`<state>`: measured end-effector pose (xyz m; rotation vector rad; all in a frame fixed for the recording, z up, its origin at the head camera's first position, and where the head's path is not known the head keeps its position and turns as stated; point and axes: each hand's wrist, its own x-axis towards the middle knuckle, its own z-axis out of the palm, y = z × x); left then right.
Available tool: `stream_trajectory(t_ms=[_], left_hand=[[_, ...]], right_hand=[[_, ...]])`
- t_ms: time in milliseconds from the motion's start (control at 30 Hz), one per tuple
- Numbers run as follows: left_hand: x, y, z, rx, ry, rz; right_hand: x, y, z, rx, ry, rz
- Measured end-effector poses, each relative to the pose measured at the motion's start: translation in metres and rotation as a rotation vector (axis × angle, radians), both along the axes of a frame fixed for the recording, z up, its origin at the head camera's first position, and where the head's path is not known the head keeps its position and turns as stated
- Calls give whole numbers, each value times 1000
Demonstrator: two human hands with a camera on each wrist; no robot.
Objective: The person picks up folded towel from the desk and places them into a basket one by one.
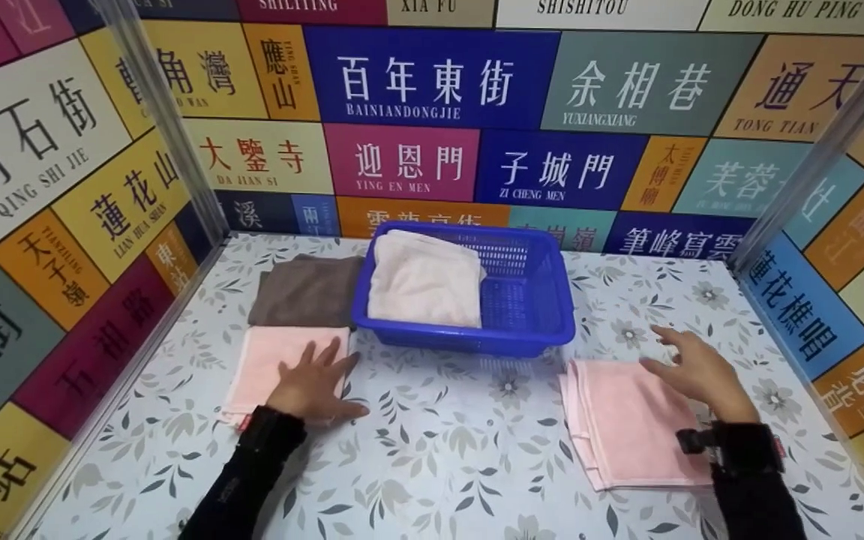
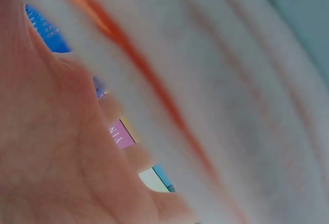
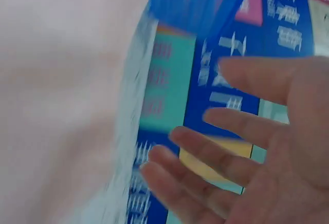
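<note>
Two folded pink towels lie on the table, the left pink towel (image 1: 267,360) and the right pink towel (image 1: 638,435). My left hand (image 1: 312,382) is over the left one with its fingers spread; whether it presses on the cloth I cannot tell. Above the far right part of the right towel, my right hand (image 1: 698,371) hovers with loosely bent fingers and holds nothing, as the right wrist view also shows. A folded white towel (image 1: 424,281) sits in the left part of a blue plastic basket (image 1: 469,341). Beside the basket lies a folded brown towel (image 1: 308,289).
The table (image 1: 432,457) has a floral leaf-patterned cover. Printed sign-style walls (image 1: 432,82) enclose it at the back and both sides, with clear strips at the corners. The basket stands near the back wall.
</note>
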<state>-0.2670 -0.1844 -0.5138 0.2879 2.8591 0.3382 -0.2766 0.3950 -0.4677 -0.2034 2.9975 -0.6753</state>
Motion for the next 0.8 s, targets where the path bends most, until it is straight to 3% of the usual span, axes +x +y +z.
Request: stream_trajectory(t_ms=[167, 333, 500, 633, 800], left_hand=[[-1, 1, 0, -12, -15, 8], [-1, 5, 0, -19, -9, 2], [-1, 7, 1, -25, 13, -11], [3, 14, 6, 3, 93, -31], [10, 43, 10, 112, 223, -145]], right_hand=[[17, 53, -24, 42, -194, 6], [19, 65, -37, -83, -323, -23], [18, 51, -39, -173, -355, -34], [17, 25, -44, -202, -327, -32], [13, -17, -52, -250, -284, -20]])
